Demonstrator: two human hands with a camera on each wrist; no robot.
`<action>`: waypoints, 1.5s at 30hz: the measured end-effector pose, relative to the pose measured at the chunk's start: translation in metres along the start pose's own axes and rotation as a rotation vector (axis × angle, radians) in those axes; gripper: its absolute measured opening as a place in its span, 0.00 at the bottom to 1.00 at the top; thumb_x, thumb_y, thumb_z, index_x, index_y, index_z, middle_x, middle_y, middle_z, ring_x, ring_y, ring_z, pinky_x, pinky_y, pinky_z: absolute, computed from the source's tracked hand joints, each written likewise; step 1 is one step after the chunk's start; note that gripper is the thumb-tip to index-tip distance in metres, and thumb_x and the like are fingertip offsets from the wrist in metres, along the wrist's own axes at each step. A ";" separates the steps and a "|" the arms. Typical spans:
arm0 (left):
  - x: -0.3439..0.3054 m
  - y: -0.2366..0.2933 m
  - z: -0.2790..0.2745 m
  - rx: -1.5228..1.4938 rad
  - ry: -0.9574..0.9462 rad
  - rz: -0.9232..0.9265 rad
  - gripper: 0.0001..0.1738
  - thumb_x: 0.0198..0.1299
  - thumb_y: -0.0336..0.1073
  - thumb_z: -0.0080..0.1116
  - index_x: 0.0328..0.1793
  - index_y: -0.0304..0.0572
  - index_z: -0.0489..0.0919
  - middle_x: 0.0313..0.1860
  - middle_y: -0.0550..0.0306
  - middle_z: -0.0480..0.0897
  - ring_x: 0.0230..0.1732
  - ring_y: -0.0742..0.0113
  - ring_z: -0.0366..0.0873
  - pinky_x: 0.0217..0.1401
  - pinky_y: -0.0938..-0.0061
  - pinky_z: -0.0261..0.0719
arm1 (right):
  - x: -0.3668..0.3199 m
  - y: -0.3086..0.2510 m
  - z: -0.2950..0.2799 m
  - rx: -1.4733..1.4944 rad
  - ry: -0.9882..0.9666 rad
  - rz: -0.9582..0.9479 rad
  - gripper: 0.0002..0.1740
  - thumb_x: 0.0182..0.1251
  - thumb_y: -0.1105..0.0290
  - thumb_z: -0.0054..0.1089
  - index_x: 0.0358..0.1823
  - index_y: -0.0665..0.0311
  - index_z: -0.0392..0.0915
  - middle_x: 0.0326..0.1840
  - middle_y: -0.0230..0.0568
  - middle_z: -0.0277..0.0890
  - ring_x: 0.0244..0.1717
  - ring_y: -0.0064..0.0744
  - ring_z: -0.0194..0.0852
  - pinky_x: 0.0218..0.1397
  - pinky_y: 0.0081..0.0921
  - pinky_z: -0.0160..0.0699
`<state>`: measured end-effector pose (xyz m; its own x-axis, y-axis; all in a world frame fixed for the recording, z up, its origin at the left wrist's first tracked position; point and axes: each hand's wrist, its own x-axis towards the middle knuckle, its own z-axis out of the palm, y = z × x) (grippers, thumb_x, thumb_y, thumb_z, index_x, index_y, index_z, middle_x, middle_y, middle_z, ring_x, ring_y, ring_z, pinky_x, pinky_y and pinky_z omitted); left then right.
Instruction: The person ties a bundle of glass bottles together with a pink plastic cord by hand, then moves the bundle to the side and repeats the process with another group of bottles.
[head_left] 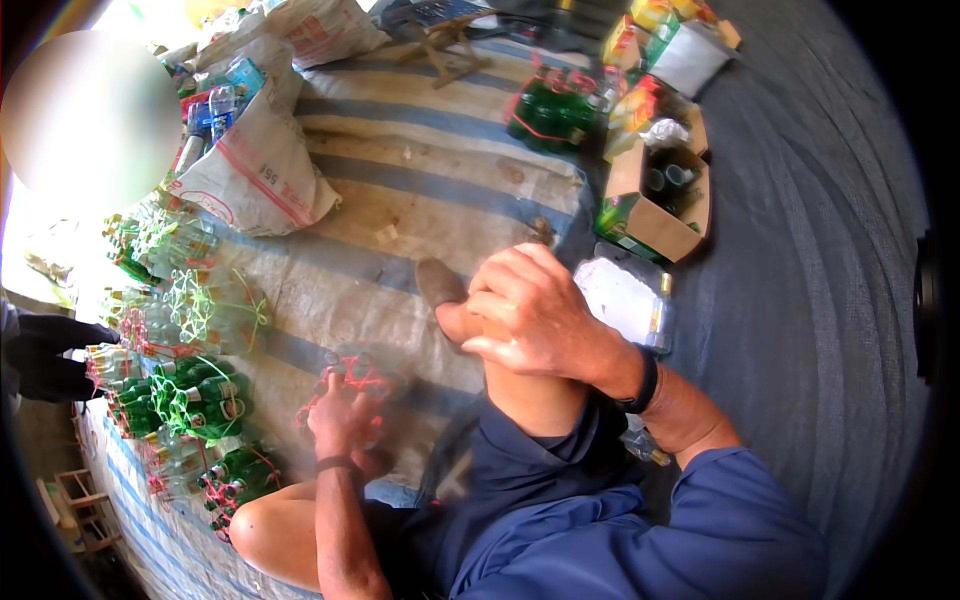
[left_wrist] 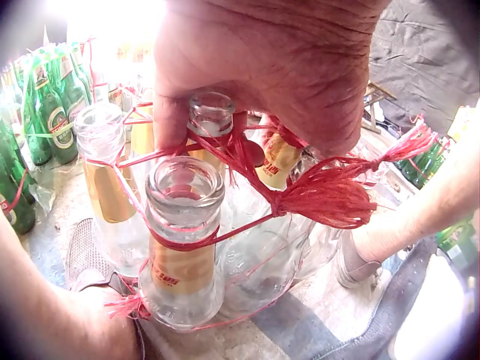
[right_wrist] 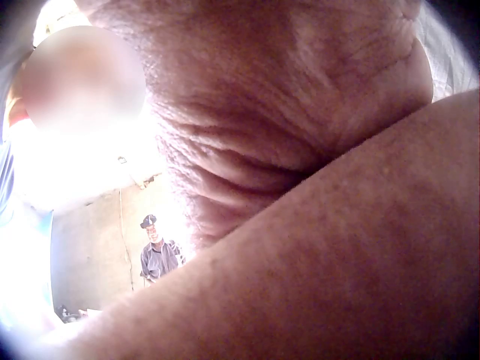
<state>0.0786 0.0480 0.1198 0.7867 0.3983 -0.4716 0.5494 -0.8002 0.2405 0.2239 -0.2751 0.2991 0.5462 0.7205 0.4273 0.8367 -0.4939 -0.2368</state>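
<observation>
In the left wrist view, clear glass bottles [left_wrist: 184,262] with gold neck labels stand bundled by red string [left_wrist: 330,195]. My left hand [left_wrist: 270,67] grips the bundle from above, fingers curled down among the bottle necks and string. The head view shows this left hand [head_left: 342,415] over the blurred bundle [head_left: 375,372], between the legs. My right hand [head_left: 520,310] rests at the raised knee, its fingers loosely bent with nothing seen in them. In the right wrist view the right hand [right_wrist: 277,112] lies against bare skin of the leg; its fingertips are hidden.
Tied bundles of green bottles [head_left: 200,395] and clear bottles stand at the left. A white sack [head_left: 265,165] of bottles is at the upper left. Cardboard boxes [head_left: 655,205] and another green bundle [head_left: 550,115] are at the upper right. A person [right_wrist: 159,251] is in the background.
</observation>
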 end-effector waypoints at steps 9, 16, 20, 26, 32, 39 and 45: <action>-0.004 0.001 -0.001 0.073 0.046 0.117 0.35 0.59 0.57 0.60 0.71 0.55 0.74 0.44 0.38 0.90 0.49 0.37 0.88 0.53 0.47 0.83 | -0.002 0.000 0.002 -0.015 -0.005 -0.017 0.18 0.46 0.53 0.78 0.31 0.56 0.85 0.43 0.37 0.82 0.54 0.40 0.78 0.61 0.41 0.72; 0.005 -0.012 0.008 0.033 -0.017 -0.020 0.41 0.59 0.58 0.60 0.77 0.51 0.72 0.47 0.39 0.90 0.49 0.40 0.90 0.53 0.48 0.85 | 0.006 -0.005 -0.001 0.030 -0.020 -0.007 0.20 0.40 0.62 0.80 0.37 0.59 0.85 0.44 0.37 0.82 0.52 0.47 0.80 0.60 0.46 0.74; 0.005 -0.013 0.011 -0.007 0.044 -0.012 0.35 0.60 0.57 0.59 0.72 0.52 0.73 0.44 0.39 0.90 0.49 0.38 0.88 0.52 0.47 0.82 | 0.007 -0.013 -0.004 0.028 -0.049 -0.021 0.20 0.41 0.67 0.80 0.38 0.62 0.83 0.46 0.40 0.80 0.55 0.49 0.79 0.64 0.47 0.73; 0.012 -0.030 0.032 0.084 0.102 0.173 0.34 0.58 0.55 0.61 0.71 0.57 0.74 0.45 0.42 0.90 0.52 0.41 0.88 0.52 0.47 0.83 | 0.008 -0.016 0.000 0.048 -0.075 -0.036 0.21 0.43 0.68 0.81 0.38 0.64 0.81 0.49 0.41 0.81 0.58 0.49 0.79 0.66 0.46 0.72; 0.001 -0.011 0.007 -0.086 0.009 -0.043 0.33 0.58 0.56 0.61 0.70 0.61 0.74 0.48 0.43 0.90 0.54 0.40 0.88 0.55 0.48 0.84 | 0.011 -0.021 0.000 0.004 -0.122 -0.050 0.20 0.44 0.69 0.80 0.39 0.64 0.81 0.49 0.42 0.81 0.57 0.51 0.79 0.66 0.47 0.72; 0.002 -0.012 0.006 -0.134 0.011 -0.017 0.32 0.57 0.55 0.62 0.68 0.57 0.77 0.49 0.40 0.90 0.56 0.37 0.86 0.58 0.48 0.82 | 0.015 -0.022 0.003 -0.007 -0.149 -0.053 0.19 0.45 0.69 0.78 0.40 0.64 0.81 0.49 0.43 0.82 0.56 0.51 0.79 0.64 0.46 0.72; -0.001 -0.012 -0.004 -0.143 0.001 0.007 0.30 0.57 0.52 0.61 0.65 0.52 0.80 0.49 0.37 0.89 0.53 0.35 0.87 0.58 0.47 0.83 | 0.018 -0.021 0.002 0.016 -0.160 -0.063 0.19 0.45 0.68 0.78 0.40 0.65 0.81 0.49 0.43 0.82 0.55 0.52 0.80 0.64 0.46 0.73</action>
<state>0.0723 0.0594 0.1209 0.7909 0.3937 -0.4684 0.5783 -0.7310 0.3621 0.2163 -0.2509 0.3100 0.4915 0.8184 0.2977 0.8691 -0.4389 -0.2282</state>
